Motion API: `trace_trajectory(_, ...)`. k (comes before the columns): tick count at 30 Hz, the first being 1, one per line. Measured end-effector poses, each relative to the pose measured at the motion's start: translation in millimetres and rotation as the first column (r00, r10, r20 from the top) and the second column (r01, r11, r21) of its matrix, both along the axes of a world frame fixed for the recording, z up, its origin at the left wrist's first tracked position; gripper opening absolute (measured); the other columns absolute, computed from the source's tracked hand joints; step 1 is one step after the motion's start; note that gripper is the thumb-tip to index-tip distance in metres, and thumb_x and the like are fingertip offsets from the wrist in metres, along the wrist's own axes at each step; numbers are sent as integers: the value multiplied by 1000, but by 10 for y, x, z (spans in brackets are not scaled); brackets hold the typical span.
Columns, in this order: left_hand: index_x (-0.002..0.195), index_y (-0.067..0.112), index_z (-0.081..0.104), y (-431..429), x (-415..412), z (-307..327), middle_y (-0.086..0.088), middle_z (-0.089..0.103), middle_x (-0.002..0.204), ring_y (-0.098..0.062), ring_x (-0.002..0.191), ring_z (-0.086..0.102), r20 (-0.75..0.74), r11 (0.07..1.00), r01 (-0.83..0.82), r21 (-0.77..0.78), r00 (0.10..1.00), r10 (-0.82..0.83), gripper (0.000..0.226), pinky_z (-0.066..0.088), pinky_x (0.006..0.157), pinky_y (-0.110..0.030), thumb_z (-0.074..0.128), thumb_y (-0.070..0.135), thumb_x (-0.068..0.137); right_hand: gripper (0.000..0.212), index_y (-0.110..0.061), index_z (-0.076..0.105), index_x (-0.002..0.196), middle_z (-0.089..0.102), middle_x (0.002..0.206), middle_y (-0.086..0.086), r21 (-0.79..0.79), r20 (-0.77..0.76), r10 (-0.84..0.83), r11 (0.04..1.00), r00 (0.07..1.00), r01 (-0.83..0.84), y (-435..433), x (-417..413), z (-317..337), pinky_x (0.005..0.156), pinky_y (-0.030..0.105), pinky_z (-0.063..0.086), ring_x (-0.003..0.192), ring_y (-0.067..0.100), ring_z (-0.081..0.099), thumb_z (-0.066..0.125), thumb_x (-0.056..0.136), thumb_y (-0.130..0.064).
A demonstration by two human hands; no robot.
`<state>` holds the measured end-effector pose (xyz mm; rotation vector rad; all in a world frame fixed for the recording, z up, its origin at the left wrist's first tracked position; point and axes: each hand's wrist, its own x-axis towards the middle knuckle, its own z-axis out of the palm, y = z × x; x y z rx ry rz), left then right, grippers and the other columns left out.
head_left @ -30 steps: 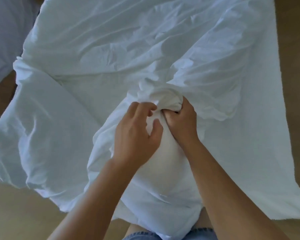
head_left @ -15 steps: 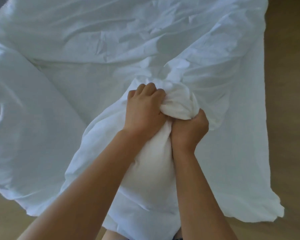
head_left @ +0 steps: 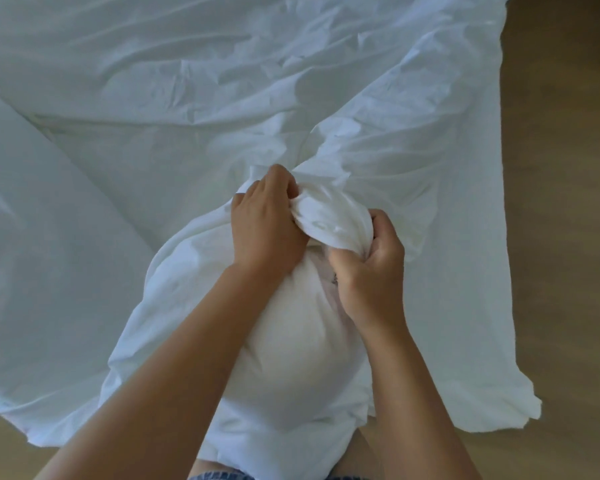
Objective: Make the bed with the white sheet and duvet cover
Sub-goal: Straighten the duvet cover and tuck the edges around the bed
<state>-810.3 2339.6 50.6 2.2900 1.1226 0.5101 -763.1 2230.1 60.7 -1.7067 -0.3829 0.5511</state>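
A large white duvet cover lies crumpled and spread wide below me, reaching the top and left edges of the view. A bunched, stuffed part of it rises toward my body in the middle. My left hand grips the gathered cloth at the top of this bundle from the left, fingers curled into the folds. My right hand grips the same gathered wad from the right, fist closed round it. Both hands sit close together, almost touching.
Light wooden floor shows along the right side and at the bottom left corner. The cloth's lower right corner lies on the floor. A strip of blue denim shows at the bottom edge near my body.
My hands went from loosely working the cloth to gripping the bunched wad tightly. The wad now bulges larger between them, and the right hand has shifted to its right side.
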Motion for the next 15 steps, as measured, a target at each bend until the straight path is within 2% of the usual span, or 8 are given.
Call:
trace_trajectory(2,98,12,54,-24,24,-3,6,56,76,-23,74,51,21,998,50,-50,999,-49,25,30,72,-31,59,11,73,19,-23,54,79,60,67,-18,-69,41,-27,997,999,30,-35,66,-25,52,9,41,60,-3,56,67,68,-17)
trace_trajectory(4,112,9,65,-62,-4,23,-6,65,98,-31,90,59,26,976,217,-36,976,-216,41,45,79,-42,60,9,71,21,-18,52,80,57,63,-15,-178,174,-180,961,968,211,-35,126,-110,51,7,37,61,-8,55,72,73,-15)
trace_trajectory(6,104,6,71,-122,-45,37,-10,67,102,-35,93,60,37,940,341,-11,940,-340,36,48,77,-48,63,1,69,23,-15,46,83,50,63,-17,-255,274,-291,897,917,361,-1,150,-193,49,17,31,56,-4,52,68,77,-12)
trace_trajectory(9,79,-3,67,-217,-71,60,-11,67,82,-35,80,61,75,937,348,-40,936,-345,21,48,67,-44,57,-4,62,27,-16,40,87,46,63,-19,-269,340,-336,860,878,433,60,154,-270,51,24,30,54,0,46,64,78,-6)
trace_trajectory(11,87,-2,64,-250,-97,96,-9,66,86,-34,85,60,99,948,307,-89,949,-298,27,45,74,-37,52,2,63,28,-17,41,86,46,63,-20,-214,336,-341,880,878,424,75,162,-253,49,22,33,54,-1,49,64,77,-4)
trace_trajectory(13,119,5,57,-208,-121,132,-6,59,119,-25,112,54,78,937,342,-76,938,-337,50,38,95,-35,53,12,69,29,-17,44,83,48,62,-19,-152,344,-242,939,907,308,45,149,-206,48,16,35,57,-3,52,69,73,-8)
trace_trajectory(14,131,6,49,-158,-107,145,-6,53,129,-24,123,47,36,922,383,-64,924,-381,60,31,105,-37,54,15,71,31,-18,45,82,49,62,-18,-138,352,-163,965,922,223,25,129,-185,47,17,37,58,0,52,72,69,-13)
trace_trajectory(15,135,7,46,-108,-78,147,-8,52,130,-25,125,46,-24,910,411,-54,911,-413,63,25,109,-40,56,13,73,34,-18,46,81,50,61,-17,-136,361,-94,979,928,152,4,104,-171,47,20,39,59,5,53,76,66,-16)
